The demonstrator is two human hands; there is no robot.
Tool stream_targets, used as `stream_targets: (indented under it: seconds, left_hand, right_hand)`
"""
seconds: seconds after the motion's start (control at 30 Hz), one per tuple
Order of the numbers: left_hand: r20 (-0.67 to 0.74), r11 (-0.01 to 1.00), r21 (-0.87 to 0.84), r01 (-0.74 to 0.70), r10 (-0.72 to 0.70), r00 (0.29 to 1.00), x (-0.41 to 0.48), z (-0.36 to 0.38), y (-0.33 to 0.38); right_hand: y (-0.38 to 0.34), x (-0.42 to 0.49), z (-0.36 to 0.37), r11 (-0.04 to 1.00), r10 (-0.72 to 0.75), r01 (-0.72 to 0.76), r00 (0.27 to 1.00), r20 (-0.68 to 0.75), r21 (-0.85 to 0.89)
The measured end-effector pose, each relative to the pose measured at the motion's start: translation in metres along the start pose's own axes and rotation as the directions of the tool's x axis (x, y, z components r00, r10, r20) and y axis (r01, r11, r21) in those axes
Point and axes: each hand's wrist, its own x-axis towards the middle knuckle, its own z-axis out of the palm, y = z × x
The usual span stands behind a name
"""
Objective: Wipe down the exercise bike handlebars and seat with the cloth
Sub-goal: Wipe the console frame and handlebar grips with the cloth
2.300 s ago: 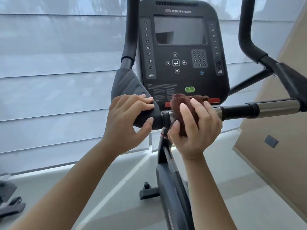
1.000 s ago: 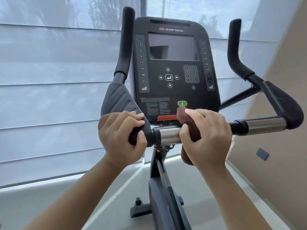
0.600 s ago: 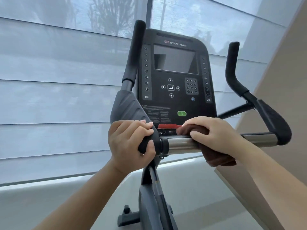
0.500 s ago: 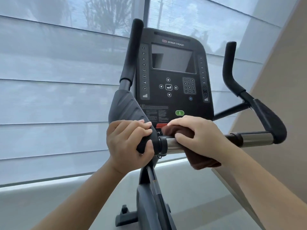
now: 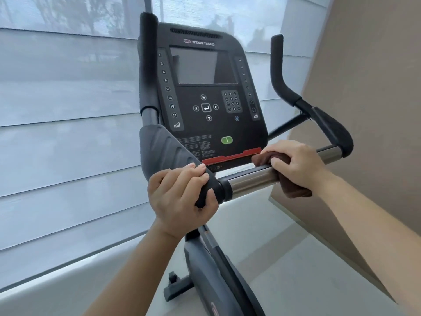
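Your left hand (image 5: 182, 197) grips the black end of the handlebars (image 5: 164, 151) and your right hand (image 5: 296, 165) wraps the brown cloth (image 5: 295, 191) round the chrome bar (image 5: 250, 182) just under the console (image 5: 209, 99), so the cloth's hanging tail could slip free, or a high stroke could knock the buttons.
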Motion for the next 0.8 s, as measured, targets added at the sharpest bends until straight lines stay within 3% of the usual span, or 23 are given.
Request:
stream_targets:
  seconds: [0.17,0.27,0.4,0.53,0.67,0.8]
  left_hand:
    - [-0.031,1.000,-0.008,0.008,-0.008,0.999,-0.003,0.004,0.000]
    - [-0.021,1.000,-0.004,0.021,-0.021,1.000,-0.002,0.004,0.000]
    - [0.051,1.000,0.020,0.019,-0.020,0.998,-0.004,-0.002,0.002]
    - [0.115,0.999,0.047,0.011,-0.017,0.993,0.000,-0.005,0.004]
    - [0.164,0.991,0.068,0.112,-0.122,0.979,0.010,-0.010,0.017]
    - [0.315,0.996,-0.003,0.094,-0.088,0.945,0.023,0.004,0.060]
  right_hand:
    - [-0.022,-0.021,0.031,0.994,-0.088,0.062,0.945,-0.314,-0.094]
    - [-0.031,-0.025,0.044,0.983,-0.179,0.150,0.892,-0.415,-0.103]
    - [-0.017,-0.020,0.040,0.973,-0.232,0.198,0.874,-0.427,-0.122]
    - [0.014,-0.018,0.029,0.986,-0.166,0.148,0.897,-0.409,-0.076]
    - [0.044,-0.017,0.024,0.976,-0.195,0.129,0.878,-0.437,-0.177]
    - [0.064,-0.013,0.020,0.966,-0.226,0.140,0.862,-0.454,-0.217]
